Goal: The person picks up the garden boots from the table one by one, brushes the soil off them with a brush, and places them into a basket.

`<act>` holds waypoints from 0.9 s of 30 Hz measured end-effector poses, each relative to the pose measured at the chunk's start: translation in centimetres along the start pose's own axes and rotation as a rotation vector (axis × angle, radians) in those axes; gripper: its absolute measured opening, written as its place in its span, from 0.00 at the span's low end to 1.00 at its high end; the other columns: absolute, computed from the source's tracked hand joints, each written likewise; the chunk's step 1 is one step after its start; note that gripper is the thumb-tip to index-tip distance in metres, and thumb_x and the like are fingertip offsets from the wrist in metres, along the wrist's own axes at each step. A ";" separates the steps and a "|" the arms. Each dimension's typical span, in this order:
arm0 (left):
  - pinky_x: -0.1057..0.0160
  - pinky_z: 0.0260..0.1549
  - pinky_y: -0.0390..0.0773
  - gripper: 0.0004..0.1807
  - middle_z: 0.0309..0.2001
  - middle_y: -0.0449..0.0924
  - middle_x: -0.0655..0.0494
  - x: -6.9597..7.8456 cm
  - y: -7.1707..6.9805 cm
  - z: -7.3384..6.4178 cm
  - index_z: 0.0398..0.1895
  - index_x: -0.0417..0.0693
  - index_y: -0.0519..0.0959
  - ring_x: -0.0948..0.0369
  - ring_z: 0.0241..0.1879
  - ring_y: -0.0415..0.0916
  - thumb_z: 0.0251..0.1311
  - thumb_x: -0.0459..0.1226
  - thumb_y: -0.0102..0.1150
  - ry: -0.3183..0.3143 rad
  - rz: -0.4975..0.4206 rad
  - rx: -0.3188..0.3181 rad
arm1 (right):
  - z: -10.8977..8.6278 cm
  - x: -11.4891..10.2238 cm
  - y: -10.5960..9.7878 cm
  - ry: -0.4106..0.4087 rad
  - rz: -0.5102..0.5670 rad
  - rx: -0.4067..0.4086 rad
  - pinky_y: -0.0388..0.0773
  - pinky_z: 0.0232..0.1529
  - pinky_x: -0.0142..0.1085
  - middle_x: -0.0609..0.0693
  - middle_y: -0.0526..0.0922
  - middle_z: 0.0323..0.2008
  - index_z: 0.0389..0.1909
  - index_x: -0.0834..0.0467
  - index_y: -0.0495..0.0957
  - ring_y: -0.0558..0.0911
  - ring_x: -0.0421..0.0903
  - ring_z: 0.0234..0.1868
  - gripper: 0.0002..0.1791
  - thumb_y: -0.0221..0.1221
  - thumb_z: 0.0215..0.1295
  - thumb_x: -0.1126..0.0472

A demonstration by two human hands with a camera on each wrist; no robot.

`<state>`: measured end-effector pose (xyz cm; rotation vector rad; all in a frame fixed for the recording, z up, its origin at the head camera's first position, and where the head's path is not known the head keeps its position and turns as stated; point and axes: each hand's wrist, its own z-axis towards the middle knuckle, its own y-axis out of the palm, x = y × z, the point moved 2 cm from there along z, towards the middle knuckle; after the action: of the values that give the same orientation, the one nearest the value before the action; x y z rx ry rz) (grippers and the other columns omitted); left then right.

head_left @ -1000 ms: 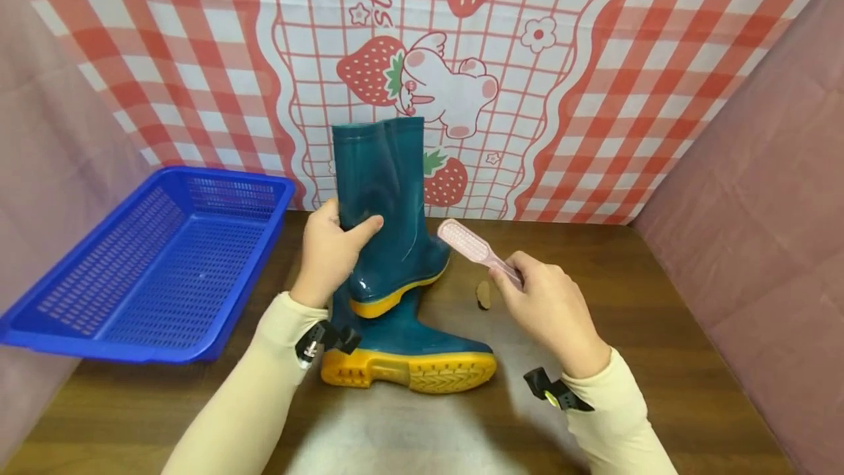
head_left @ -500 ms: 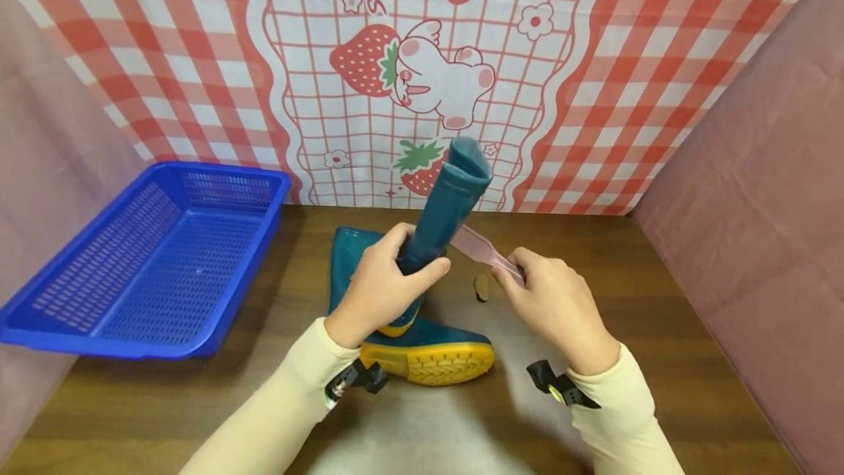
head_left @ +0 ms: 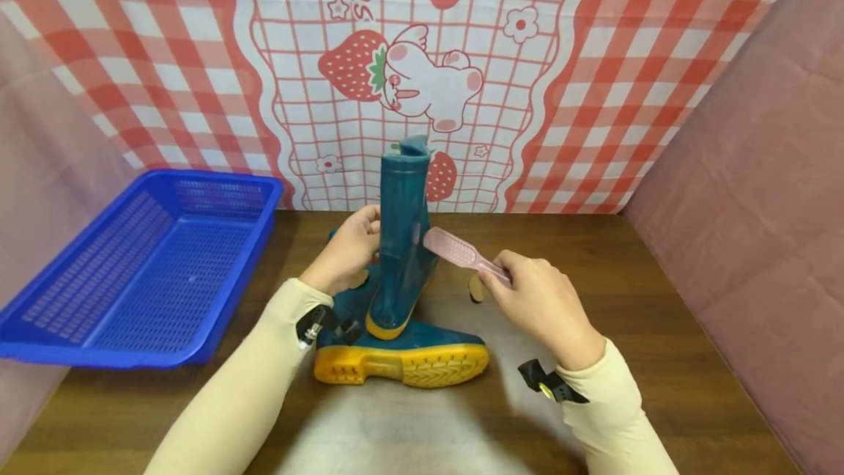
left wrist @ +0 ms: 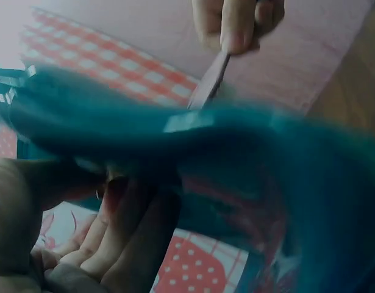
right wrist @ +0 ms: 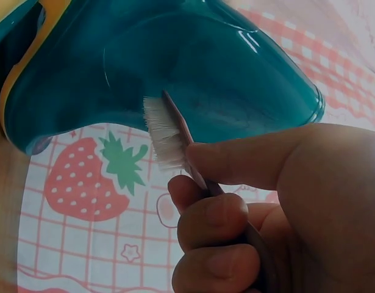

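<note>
My left hand [head_left: 347, 249] holds a teal rubber boot [head_left: 404, 240] by its shaft, its fingers partly hidden behind it. The boot stands nearly upright, narrow side toward me, its yellow sole over a second teal boot [head_left: 422, 358] lying on its side. In my right hand [head_left: 537, 299], a pink scrub brush [head_left: 451, 246] is gripped by its handle, its head right at the shaft's right side. From the right wrist, white bristles [right wrist: 163, 131] overlap the boot's teal surface [right wrist: 193, 67]. The left wrist view is blurred, with fingers [left wrist: 129, 235] curled under the shaft.
A blue perforated basket [head_left: 240, 277] stands on the left of the wooden table [head_left: 626, 292]. A small tan oval patch [head_left: 476, 288] lies right of the boots, and another tan piece [head_left: 359, 278] shows by the left hand. A strawberry-print cloth [head_left: 567, 130] hangs behind.
The held boot has turned from broad side to narrow side, leaning right midway and now nearly upright. My left hand went right, then back left. The brush stays near the shaft.
</note>
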<state>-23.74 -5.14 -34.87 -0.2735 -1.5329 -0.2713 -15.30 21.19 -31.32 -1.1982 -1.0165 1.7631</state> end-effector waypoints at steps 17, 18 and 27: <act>0.49 0.64 0.73 0.37 0.67 0.74 0.43 -2.9 -0.5 4.6 0.76 0.40 0.61 0.51 0.64 0.73 0.65 0.35 0.60 -0.034 0.095 -0.390 | 0.0 0.3 -0.1 -0.011 0.006 0.001 0.62 0.20 0.38 0.44 0.71 0.19 0.32 0.52 0.80 0.69 0.43 0.19 0.12 0.66 0.69 0.49; 0.52 0.60 0.76 0.35 0.63 0.78 0.45 -2.9 -0.3 4.8 0.75 0.40 0.63 0.54 0.60 0.76 0.65 0.33 0.59 -0.024 0.064 -0.407 | 0.0 0.4 -0.2 -0.011 0.008 0.001 0.62 0.20 0.38 0.44 0.71 0.19 0.32 0.52 0.80 0.69 0.43 0.19 0.12 0.66 0.69 0.49; 0.60 0.42 0.83 0.17 0.45 0.85 0.51 -1.1 0.1 5.1 0.59 0.39 0.76 0.59 0.41 0.83 0.69 0.26 0.61 0.060 -0.004 -0.350 | -0.3 1.4 -2.3 0.055 0.045 0.106 0.65 0.23 0.40 0.46 0.73 0.21 0.36 0.54 0.82 0.71 0.46 0.22 0.12 0.63 0.72 0.49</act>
<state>-28.56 -3.32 -35.91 -0.5333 -1.4224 -0.5479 -15.09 23.37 -29.82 -1.2043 -0.8595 1.7860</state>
